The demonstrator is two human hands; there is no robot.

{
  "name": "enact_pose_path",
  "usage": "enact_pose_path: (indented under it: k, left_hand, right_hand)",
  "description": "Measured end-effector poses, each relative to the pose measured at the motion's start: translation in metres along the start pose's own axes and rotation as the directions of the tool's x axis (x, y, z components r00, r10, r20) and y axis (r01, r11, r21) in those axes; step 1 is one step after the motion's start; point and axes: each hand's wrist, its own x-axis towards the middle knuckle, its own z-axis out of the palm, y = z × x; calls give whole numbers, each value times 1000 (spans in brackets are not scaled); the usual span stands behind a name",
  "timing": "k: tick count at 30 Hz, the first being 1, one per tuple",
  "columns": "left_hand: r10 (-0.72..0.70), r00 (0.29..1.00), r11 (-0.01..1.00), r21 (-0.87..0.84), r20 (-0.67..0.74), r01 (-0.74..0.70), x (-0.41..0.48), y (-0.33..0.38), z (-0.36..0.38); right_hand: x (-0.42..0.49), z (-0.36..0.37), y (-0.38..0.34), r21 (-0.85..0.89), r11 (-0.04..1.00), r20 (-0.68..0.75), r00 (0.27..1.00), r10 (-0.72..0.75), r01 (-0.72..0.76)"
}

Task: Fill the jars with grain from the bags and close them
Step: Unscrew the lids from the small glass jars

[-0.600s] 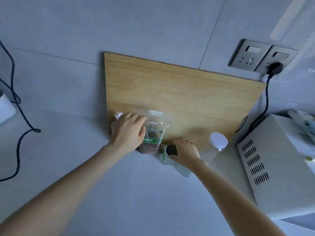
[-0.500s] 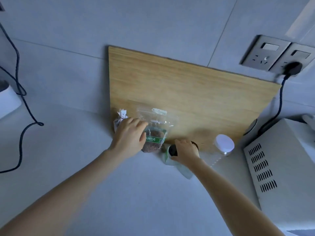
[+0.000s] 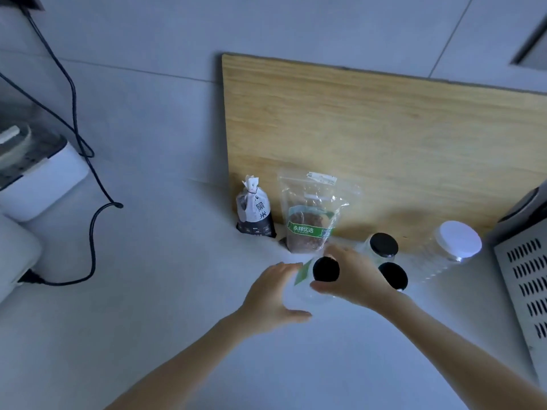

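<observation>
My right hand (image 3: 353, 281) grips a clear jar with a black lid (image 3: 325, 269) and a green label, holding it near the top on the grey counter. My left hand (image 3: 272, 300) is spread open right beside the jar's left side; I cannot tell whether it touches the jar. Behind them a clear zip bag of reddish-brown grain (image 3: 309, 223) and a small black-and-white bag of rice (image 3: 254, 213) stand against a wooden board (image 3: 384, 137). Two more black-lidded jars (image 3: 384, 245) (image 3: 394, 276) stand just right of my right hand, next to a white-lidded jar (image 3: 458, 239).
A white appliance (image 3: 41, 179) sits at the left with a black cable (image 3: 91, 232) looping over the counter. A metal box with vent slots (image 3: 527, 291) stands at the right edge. The grey counter (image 3: 177, 321) stretches toward me.
My left hand has let go of the grain bag and come down beside the jar. My right hand has drawn the jar toward me. The view has swung left.
</observation>
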Motion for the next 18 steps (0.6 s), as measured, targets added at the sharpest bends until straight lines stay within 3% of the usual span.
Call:
enact_pose_path:
  k: [3,5,7,9,12,14,18]
  left_hand:
    - [-43,997,971,-232,67,57,-9,1,5]
    - [-52,995,981,-184,89,68,-17,0,3]
    - [-31,995,990,-137,89,43,-25,-2,1]
    - [-9,998,990,-138,67,18,-34,0,2]
    - [4,996,996,-84,-88,-12,-42,3,12]
    - [0,991,998,-63,-137,-8,-49,-1,17]
    - [6,999,989,-150,-41,-12,-58,-6,12]
  right_hand:
    - [-27,-3,-27,182,983,41,999,-20,12]
    - [-42,0,-36,206,978,46,998,-50,39]
    - [-52,8,-41,183,978,8,995,-103,100]
    - [-58,24,-45,72,976,-145,970,-194,205]
    - [-61,42,-52,-12,975,-348,914,-210,220]
    - [-61,48,-59,-46,981,-380,905,-191,188]
    - [-67,49,-59,-96,970,-342,908,-242,223]
